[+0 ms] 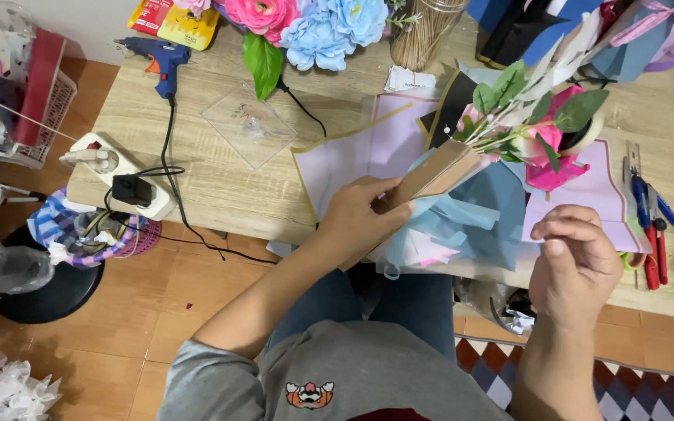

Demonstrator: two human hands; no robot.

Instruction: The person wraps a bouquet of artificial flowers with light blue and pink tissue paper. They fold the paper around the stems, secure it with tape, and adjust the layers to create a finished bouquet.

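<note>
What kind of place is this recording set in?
Probably a home craft or florist work corner. A wooden table holds a glue gun, artificial flowers and wrapping paper, while the left hand holds a small bouquet.

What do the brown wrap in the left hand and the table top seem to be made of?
The brown wrap looks like matte kraft paper or thin card: flat, dull, with sharp straight edges. The left hand grips it. The table top looks like pale wood-grain laminate or board; fine streaks show, but solid wood cannot be ruled out.
</note>
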